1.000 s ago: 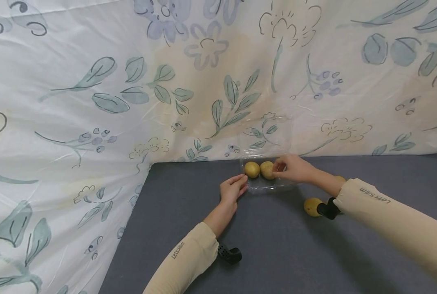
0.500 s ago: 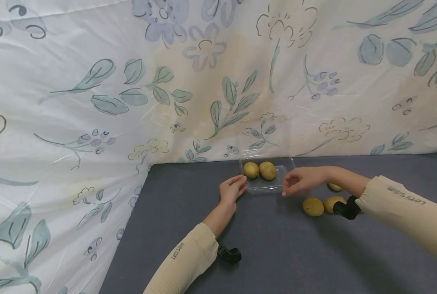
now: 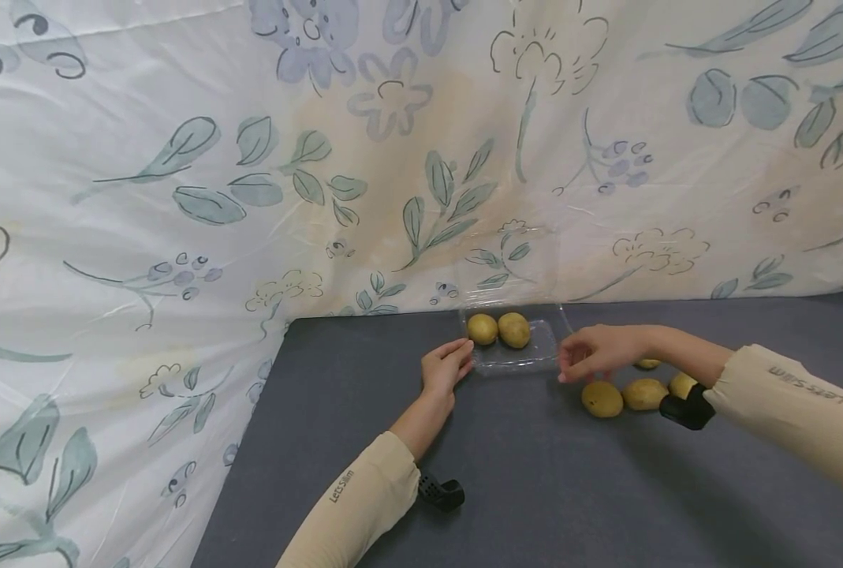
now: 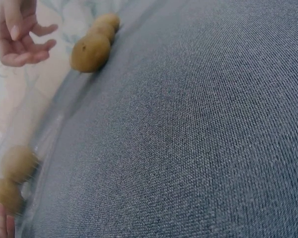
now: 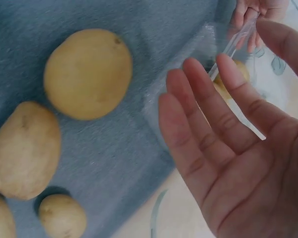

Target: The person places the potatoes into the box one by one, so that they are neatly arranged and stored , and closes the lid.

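Note:
At the back of the table, a clear plastic clamshell container (image 3: 545, 341) stands with its lid raised against the cloth. Two potatoes (image 3: 514, 330) lie side by side in its left part. My left hand (image 3: 444, 369) pinches the container's left edge between thumb and fingers. My right hand (image 3: 600, 353) hovers just beyond the container's right side, fingers relaxed and holding nothing; its bare palm shows in the right wrist view. Below and right of that hand, a front potato (image 3: 602, 399) lies nearest, with a longer potato (image 3: 645, 394) beside it.
Another potato (image 3: 681, 384) continues the row, partly hidden by the right wrist camera (image 3: 688, 407). One more potato (image 3: 648, 364) sits behind, mostly covered by the forearm. The grey table (image 3: 520, 473) meets a floral cloth (image 3: 393, 181) at its back edge.
The right hand has let go of the second potato inside the container, withdrawn to the right and stopped above the loose potatoes. The left hand has stayed at the container's edge.

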The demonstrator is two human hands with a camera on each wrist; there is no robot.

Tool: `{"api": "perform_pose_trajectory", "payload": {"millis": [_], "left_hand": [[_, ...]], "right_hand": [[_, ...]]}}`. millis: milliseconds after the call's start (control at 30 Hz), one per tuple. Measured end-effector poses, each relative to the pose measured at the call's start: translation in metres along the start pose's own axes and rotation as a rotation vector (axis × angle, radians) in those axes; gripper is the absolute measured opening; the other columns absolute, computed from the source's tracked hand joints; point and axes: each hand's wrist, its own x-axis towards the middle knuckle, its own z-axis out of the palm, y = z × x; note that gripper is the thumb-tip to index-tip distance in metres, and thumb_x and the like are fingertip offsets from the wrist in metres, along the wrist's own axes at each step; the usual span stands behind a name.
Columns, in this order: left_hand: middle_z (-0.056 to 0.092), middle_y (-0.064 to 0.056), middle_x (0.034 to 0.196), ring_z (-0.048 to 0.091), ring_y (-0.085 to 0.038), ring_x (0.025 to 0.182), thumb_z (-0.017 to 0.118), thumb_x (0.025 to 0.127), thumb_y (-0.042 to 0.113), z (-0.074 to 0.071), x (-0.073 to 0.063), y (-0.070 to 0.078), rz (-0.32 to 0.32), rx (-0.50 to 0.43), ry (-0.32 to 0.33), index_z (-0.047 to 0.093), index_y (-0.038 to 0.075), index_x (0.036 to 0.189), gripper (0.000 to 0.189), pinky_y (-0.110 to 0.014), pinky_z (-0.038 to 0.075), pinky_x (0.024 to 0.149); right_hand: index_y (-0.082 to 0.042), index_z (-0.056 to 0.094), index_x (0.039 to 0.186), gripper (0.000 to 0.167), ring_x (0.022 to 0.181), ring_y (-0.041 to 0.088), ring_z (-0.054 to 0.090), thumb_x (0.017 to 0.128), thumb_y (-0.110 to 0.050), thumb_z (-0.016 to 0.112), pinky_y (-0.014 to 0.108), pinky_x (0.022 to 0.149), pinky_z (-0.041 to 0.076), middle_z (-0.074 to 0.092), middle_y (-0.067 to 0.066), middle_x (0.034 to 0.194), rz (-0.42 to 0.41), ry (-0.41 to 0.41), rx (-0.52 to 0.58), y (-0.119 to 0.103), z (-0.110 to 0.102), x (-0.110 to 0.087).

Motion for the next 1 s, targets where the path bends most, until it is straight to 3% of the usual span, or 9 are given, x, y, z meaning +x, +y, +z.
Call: {"api": "perform_pose_trajectory", "payload": {"millis": [200, 433, 667, 900, 1000], "left_hand": [[0.066, -0.009, 0.091, 0.064, -0.022, 0.085, 0.070, 0.081, 0.004, 0.000, 0.000, -0.001, 0.003, 0.008, 0.007, 0.066, -0.007, 0.104, 0.026, -0.034, 0.055, 0.080], [0.065, -0.011, 0.092, 0.064, -0.018, 0.082, 0.072, 0.080, 0.009, -0.003, 0.000, -0.004, 0.065, 0.017, -0.041, 0.068, -0.003, 0.098, 0.022, -0.030, 0.056, 0.076], [0.065, -0.012, 0.097, 0.063, -0.022, 0.089, 0.068, 0.083, 0.005, -0.001, -0.001, 0.000, 0.005, 0.020, -0.016, 0.065, -0.006, 0.106, 0.026, -0.034, 0.053, 0.083], [0.065, -0.009, 0.092, 0.064, -0.023, 0.088, 0.070, 0.081, 0.006, -0.001, 0.001, -0.001, -0.004, 0.022, -0.007, 0.067, -0.005, 0.103, 0.025, -0.033, 0.054, 0.081], [0.065, -0.009, 0.092, 0.064, -0.023, 0.089, 0.070, 0.081, 0.006, -0.001, 0.001, -0.001, -0.005, 0.025, -0.006, 0.067, -0.004, 0.103, 0.024, -0.033, 0.054, 0.081]], "right_hand": [[-0.007, 0.056, 0.090, 0.017, 0.064, 0.011, 0.050, 0.091, -0.024, 0.058, 0.026, 0.052, 0.046, 0.055, 0.002, 0.073, -0.027, 0.054, -0.022, 0.012, 0.000, -0.011], [-0.008, 0.056, 0.090, 0.018, 0.065, 0.013, 0.051, 0.091, -0.026, 0.058, 0.029, 0.054, 0.049, 0.058, 0.004, 0.077, -0.015, 0.125, -0.037, 0.032, 0.000, -0.026], [-0.008, 0.056, 0.089, 0.017, 0.056, 0.007, 0.046, 0.092, -0.025, 0.057, 0.025, 0.049, 0.044, 0.058, -0.001, 0.075, -0.002, 0.155, -0.047, 0.040, -0.003, -0.041], [-0.005, 0.057, 0.092, 0.019, 0.059, 0.007, 0.049, 0.092, -0.024, 0.056, 0.026, 0.051, 0.046, 0.058, 0.003, 0.080, 0.052, 0.145, -0.034, 0.050, -0.005, -0.049], [-0.007, 0.059, 0.091, 0.017, 0.063, 0.009, 0.052, 0.091, -0.024, 0.058, 0.026, 0.053, 0.046, 0.059, 0.001, 0.080, 0.046, 0.198, -0.081, 0.053, -0.004, -0.051]]}}
